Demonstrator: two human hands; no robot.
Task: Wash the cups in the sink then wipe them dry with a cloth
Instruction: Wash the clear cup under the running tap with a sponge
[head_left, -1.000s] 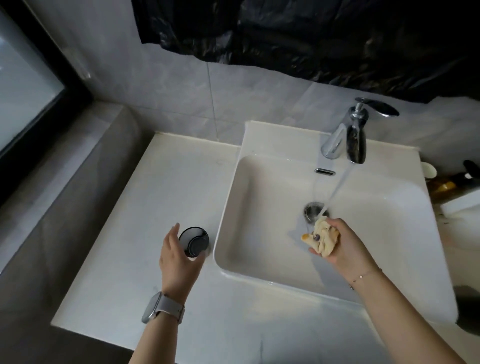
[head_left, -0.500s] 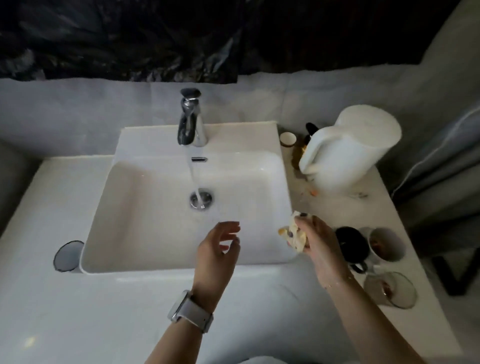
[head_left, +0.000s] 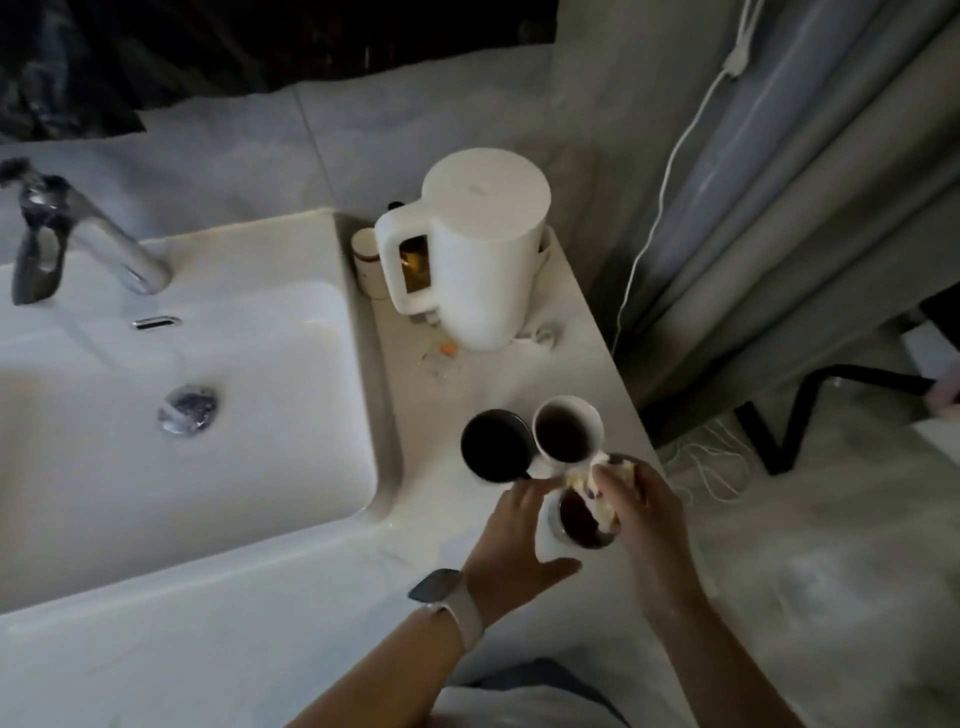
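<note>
Three cups stand close together on the counter right of the white sink (head_left: 384, 467): a black cup (head_left: 496, 444), a white cup (head_left: 567, 428) stained dark inside, and a glass cup (head_left: 576, 522) with dark residue. My left hand (head_left: 519, 545) is wrapped around the glass cup's left side. My right hand (head_left: 641, 514) grips a pale yellow sponge (head_left: 597, 493) just over that cup's rim. The faucet (head_left: 78, 228) at the sink's back left is running toward the drain (head_left: 187, 408).
A white electric kettle (head_left: 480, 249) stands at the back of the counter, with a small jar (head_left: 366, 257) beside it and crumbs in front. Grey curtains (head_left: 779, 182) and a white cord hang at the right. The counter's right edge runs just beyond the cups.
The view has swung right from the sink to the cups. My left hand has left the sink area and taken hold of the glass cup. My right hand has carried the sponge over to it.
</note>
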